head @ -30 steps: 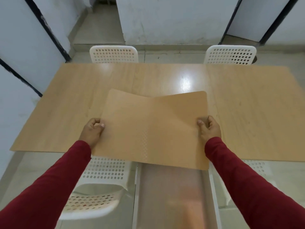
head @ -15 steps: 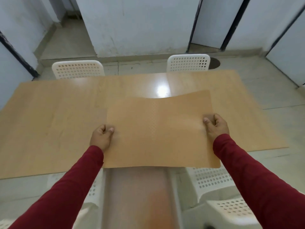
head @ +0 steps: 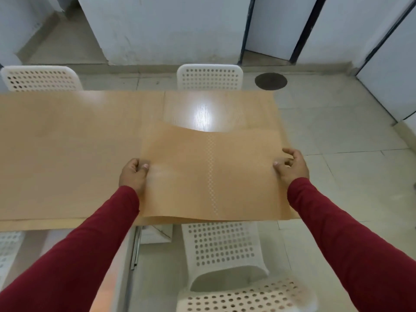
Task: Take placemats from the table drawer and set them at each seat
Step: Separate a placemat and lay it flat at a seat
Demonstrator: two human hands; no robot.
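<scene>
Placemat (head: 211,174) pinched at both short edges by left hand (head: 134,174) and right hand (head: 291,166); lower flat, squared to table (head: 67,154) edge above near chair (head: 221,248).

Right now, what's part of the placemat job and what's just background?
Job: tan flexible placemat, left hand, right hand, light wooden table, white perforated plastic chair at the near seat.
Background: round dark floor cover, white wall panels.

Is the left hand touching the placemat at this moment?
Touching. The head view shows the left hand pinching the placemat at its left edge, thumb on top.
</scene>
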